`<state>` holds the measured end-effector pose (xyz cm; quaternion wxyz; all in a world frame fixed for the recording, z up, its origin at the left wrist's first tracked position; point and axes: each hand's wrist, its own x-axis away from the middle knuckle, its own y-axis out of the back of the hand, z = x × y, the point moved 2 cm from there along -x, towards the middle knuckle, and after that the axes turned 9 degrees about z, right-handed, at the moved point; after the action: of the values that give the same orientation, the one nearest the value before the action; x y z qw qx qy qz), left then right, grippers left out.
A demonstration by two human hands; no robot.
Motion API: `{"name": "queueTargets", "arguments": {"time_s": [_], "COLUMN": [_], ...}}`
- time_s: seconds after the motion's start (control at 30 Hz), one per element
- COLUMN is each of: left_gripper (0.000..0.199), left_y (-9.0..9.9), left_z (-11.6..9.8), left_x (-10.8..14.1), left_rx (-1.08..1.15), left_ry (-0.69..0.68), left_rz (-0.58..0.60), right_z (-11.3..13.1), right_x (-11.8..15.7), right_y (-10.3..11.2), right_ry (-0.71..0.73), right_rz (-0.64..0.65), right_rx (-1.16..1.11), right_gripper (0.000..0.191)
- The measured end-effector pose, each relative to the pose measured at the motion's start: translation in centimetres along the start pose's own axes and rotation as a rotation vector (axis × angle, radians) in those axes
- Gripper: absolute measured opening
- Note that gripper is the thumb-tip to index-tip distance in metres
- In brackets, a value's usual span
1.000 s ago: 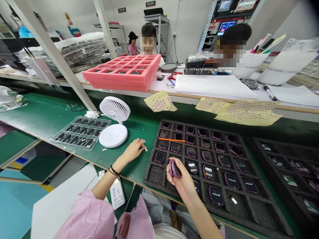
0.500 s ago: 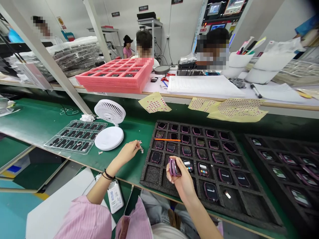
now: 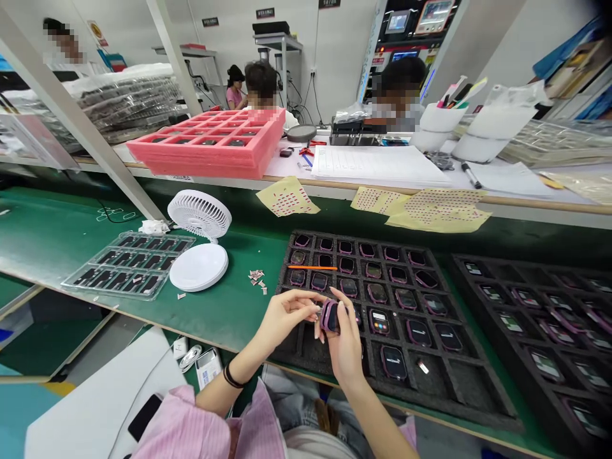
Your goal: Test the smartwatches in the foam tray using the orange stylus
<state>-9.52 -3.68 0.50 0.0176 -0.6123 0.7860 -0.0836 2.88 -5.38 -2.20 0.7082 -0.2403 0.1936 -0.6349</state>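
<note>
My right hand [image 3: 345, 341] is wrapped round a purple-framed watch body [image 3: 331, 315], held over the near left part of a black foam tray [image 3: 461, 382]. My left hand [image 3: 291, 313] meets it from the left, thumb and forefinger pinched at the watch's edge; what they pinch is too small to make out. Many purple-framed watches sit in the tray's compartments, and an orange stick [image 3: 312, 268] lies across its upper left. A small pile of little pale pieces [image 3: 257, 276] lies on the green mat left of the tray.
A white fan [image 3: 199, 266] stands left of the pile, beside a clear tray of black parts [image 3: 125, 264]. A second foam tray [image 3: 540, 338] is at the right. Above, a shelf holds a pink foam tray [image 3: 205, 150] and papers [image 3: 377, 164]. People sit beyond.
My left hand has moved right from the small pale pieces to the watch body in my right hand. The view has shifted slightly to the right.
</note>
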Motion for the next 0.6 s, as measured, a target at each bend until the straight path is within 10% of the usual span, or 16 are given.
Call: {"name": "queueTargets", "arguments": {"time_s": [0.6], "left_gripper": [0.032], "left_y": [-2.4], "left_z": [1.0], "left_x": [0.2], "left_rx": [0.153], "left_ry": [-0.013], "left_rz": [-0.033], "right_z": [-0.1], "right_x": [0.5], "right_y": [0.6], "right_ry": [0.180], "right_rz": [-0.022], "right_rx": [0.155], "right_gripper": [0.034]}}
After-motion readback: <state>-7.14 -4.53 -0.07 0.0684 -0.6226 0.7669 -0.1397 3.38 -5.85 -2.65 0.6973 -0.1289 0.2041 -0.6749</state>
